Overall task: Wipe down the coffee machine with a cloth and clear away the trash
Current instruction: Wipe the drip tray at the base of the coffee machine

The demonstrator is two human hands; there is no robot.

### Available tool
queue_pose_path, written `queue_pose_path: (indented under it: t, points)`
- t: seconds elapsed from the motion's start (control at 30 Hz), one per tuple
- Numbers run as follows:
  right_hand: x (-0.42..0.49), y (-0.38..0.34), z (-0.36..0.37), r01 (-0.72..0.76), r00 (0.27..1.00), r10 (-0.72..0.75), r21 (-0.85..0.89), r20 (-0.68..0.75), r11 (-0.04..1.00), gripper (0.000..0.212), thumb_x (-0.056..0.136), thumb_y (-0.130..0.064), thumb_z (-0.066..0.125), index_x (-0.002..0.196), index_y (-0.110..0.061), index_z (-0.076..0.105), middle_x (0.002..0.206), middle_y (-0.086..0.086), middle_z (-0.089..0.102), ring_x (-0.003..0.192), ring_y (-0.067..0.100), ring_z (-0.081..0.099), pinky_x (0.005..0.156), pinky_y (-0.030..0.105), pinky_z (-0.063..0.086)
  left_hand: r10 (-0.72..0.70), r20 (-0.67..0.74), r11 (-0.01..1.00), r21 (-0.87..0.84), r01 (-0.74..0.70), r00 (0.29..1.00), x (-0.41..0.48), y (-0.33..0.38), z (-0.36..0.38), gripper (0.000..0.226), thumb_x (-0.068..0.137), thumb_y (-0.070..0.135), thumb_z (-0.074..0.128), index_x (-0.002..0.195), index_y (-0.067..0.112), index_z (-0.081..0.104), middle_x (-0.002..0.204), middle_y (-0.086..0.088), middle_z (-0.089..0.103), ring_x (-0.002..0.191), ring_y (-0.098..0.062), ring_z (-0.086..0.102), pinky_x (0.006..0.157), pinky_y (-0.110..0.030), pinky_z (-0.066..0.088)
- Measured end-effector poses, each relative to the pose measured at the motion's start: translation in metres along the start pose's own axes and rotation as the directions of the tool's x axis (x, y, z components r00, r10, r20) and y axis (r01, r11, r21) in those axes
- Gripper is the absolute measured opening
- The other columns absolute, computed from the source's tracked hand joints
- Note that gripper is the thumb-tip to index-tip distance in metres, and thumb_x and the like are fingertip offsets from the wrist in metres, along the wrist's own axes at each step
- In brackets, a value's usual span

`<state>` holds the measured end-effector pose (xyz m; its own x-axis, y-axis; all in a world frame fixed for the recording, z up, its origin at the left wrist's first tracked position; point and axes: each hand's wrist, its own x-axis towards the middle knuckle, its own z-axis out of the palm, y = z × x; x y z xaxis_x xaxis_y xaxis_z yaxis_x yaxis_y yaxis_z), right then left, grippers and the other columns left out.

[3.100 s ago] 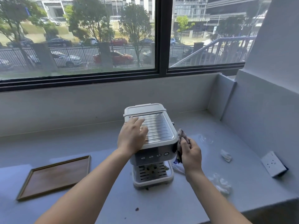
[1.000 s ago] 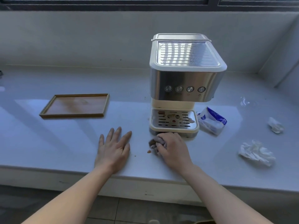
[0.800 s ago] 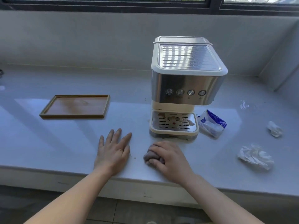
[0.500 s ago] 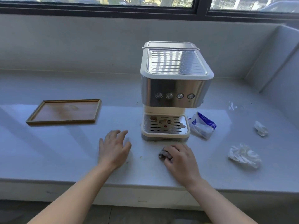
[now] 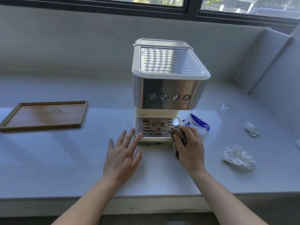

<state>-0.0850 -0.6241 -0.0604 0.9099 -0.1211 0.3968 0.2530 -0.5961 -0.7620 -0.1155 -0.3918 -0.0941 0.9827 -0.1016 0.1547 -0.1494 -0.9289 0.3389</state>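
On the grey counter (image 5: 48,159) under the window (image 5: 191,7), a coffee machine (image 5: 168,82) is standing upright. It is white and shiny silver, and four round buttons (image 5: 169,97) are sitting in a row on its front. At the bottom, the drip tray (image 5: 155,129) with its little slots is sticking out toward the person.

The right hand (image 5: 190,148) is closing around a bunched-up brown cloth (image 5: 177,131) and is holding it tight. The cloth is pressing on the right front corner of the drip tray. Part of the cloth is hiding under the hand.

The left hand (image 5: 123,156) is lying flat and open, with the fingers (image 5: 129,135) spreading wide. It is holding nothing. The fingertips are touching the left front corner of the drip tray.

Just beside the machine on the right, a white and blue wrapper (image 5: 198,124) is lying behind the right hand. Farther right, a big crumpled tissue (image 5: 237,157) is sitting on the counter, well apart from the machine. A smaller wad (image 5: 251,131) is lying behind it, nearer the wall. A tiny clear scrap (image 5: 224,107) is shining farther back.

Far to the left, a flat wooden tray (image 5: 43,116) is resting on the counter with nothing in it.
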Motion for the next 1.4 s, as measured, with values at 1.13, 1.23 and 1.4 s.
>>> queue_pose_path:
  t: [1.13,1.23,1.4]
  points:
    - [0.052,0.018,0.001,0.210,0.949,-0.114,-0.320,0.293,0.924,0.024,0.094,-0.024,0.061,0.116,-0.018,0.068,0.120,0.006,0.060,0.115,0.030,0.051,0.094,0.030,0.037,0.114,-0.084,0.988,0.117,-0.104,0.990,-0.002,0.007,0.000,0.060,0.094,0.034,0.033,0.150,0.011,0.035,0.158,-0.007,0.032,0.146,-0.023,0.029,0.115,-0.050,0.033]
    - [0.047,0.011,0.013,0.203,0.967,-0.131,-0.347,0.221,0.916,0.020,0.093,-0.023,0.063,0.109,-0.016,0.071,0.118,0.008,0.062,0.111,0.033,0.054,0.093,0.035,0.042,0.211,-0.103,0.975,0.097,-0.201,0.972,-0.002,0.008,-0.002,0.057,0.092,0.027,0.039,0.144,0.003,0.043,0.153,-0.014,0.040,0.144,-0.025,0.035,0.116,-0.044,0.032]
    - [0.046,0.025,0.001,0.276,0.933,-0.162,-0.351,0.321,0.895,0.031,0.093,-0.033,0.062,0.122,-0.024,0.066,0.133,-0.003,0.058,0.119,0.022,0.052,0.092,0.028,0.040,0.245,-0.131,0.968,0.093,-0.234,0.961,-0.002,0.008,-0.002,0.058,0.091,0.028,0.041,0.142,0.003,0.046,0.151,-0.013,0.044,0.143,-0.023,0.035,0.116,-0.040,0.032]
